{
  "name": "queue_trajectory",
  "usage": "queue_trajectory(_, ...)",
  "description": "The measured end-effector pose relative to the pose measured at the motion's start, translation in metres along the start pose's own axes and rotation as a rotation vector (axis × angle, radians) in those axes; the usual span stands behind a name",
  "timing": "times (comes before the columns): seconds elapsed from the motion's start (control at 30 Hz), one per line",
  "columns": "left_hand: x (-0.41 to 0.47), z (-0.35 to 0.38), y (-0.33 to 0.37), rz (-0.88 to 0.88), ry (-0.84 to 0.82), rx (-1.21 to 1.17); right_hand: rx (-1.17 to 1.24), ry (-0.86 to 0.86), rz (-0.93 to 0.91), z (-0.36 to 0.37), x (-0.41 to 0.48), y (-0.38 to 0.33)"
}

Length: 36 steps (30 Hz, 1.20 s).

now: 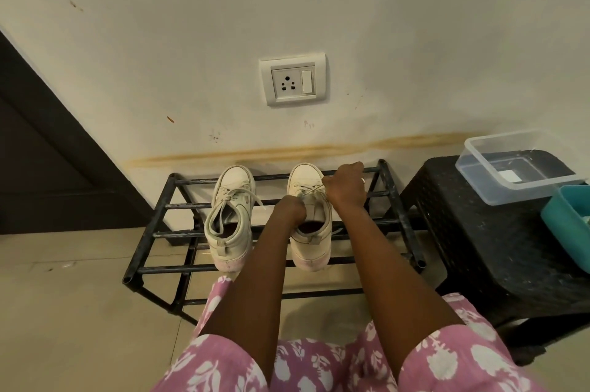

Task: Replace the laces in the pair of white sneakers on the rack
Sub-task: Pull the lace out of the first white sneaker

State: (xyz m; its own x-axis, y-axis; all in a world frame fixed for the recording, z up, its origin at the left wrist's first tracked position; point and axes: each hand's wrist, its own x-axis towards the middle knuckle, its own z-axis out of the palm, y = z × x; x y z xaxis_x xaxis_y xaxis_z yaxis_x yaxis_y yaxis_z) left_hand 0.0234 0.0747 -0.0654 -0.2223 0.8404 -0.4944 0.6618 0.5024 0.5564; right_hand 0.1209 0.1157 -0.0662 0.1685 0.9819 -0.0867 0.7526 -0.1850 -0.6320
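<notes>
the left hand (292,209) has its grip clamped on the tongue of the right sneaker (303,176), steadying it on the rack (396,200). just beyond, the right hand (344,184) has its grip curled on the laces (308,191) at the bow. unlacing seems to be starting, and next calls for tugging that bow loose.

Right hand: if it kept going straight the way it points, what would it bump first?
Probably the wall. The right hand, pinching a lace of the sneaker, points away over the back bar of the rack. The wall stands just behind, though depth is unclear.
</notes>
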Motion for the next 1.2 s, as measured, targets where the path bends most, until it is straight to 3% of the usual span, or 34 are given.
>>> queue_trajectory(0.2,0.002,-0.001,-0.002,-0.043,-0.001,-0.062,0.214,-0.002,0.107,0.003,0.0,-0.003)
queue_trajectory(0.43,0.002,-0.002,-0.002,-0.083,-0.025,-0.168,0.24,0.046,0.153,-0.016,0.014,0.009)
queue_trajectory(0.6,0.008,-0.007,0.004,0.135,0.198,0.084,0.041,-0.164,0.029,-0.01,0.001,0.007)
queue_trajectory(0.73,0.015,-0.011,0.01,0.326,0.326,0.233,0.024,-0.258,-0.103,-0.013,-0.007,-0.005)
queue_trajectory(0.97,0.021,-0.003,0.015,0.33,0.393,0.545,0.239,-0.524,-0.006,-0.031,-0.009,-0.007)
queue_trajectory(1.1,0.022,-0.002,0.023,0.309,0.44,0.543,0.237,-0.704,0.017,-0.037,-0.008,0.001)
queue_trajectory(1.2,0.026,-0.004,0.025,0.317,0.434,0.488,0.147,-0.697,-0.01,-0.032,-0.011,0.009)
